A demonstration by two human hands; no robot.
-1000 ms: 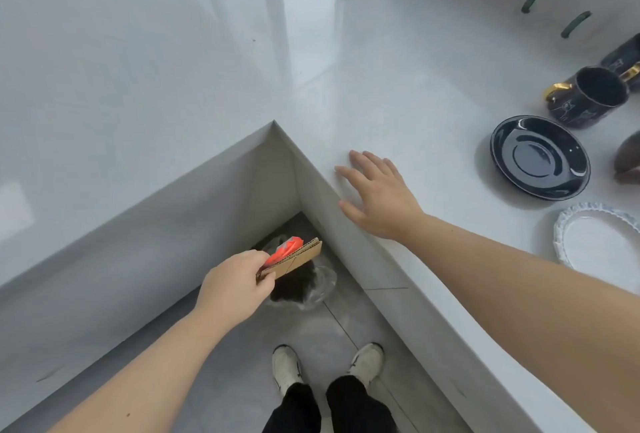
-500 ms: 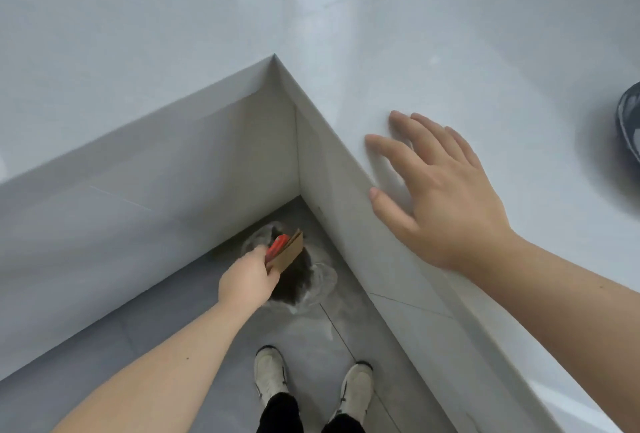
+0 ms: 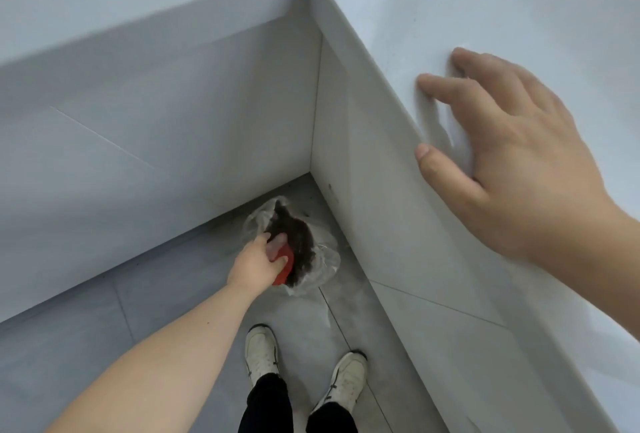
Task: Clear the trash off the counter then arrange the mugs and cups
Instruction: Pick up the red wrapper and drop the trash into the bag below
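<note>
My left hand point(image 3: 258, 264) is down at the floor in the corner of the counters, shut on a red piece of trash point(image 3: 284, 266). It holds the trash at the dark mouth of a bin lined with a clear plastic bag point(image 3: 320, 259). My right hand point(image 3: 519, 159) rests flat and open on the white counter point(image 3: 450, 0), fingers spread near its edge. No mugs or cups are in view.
White counter fronts point(image 3: 156, 142) form an inner corner around the bin. My two feet in white shoes point(image 3: 261, 356) stand on the grey tiled floor just in front of it.
My left hand has gone lower, carrying the red and cardboard trash down to the bag's opening. The view tipped downward, so the dark mugs, the saucer and the white plate have left the frame.
</note>
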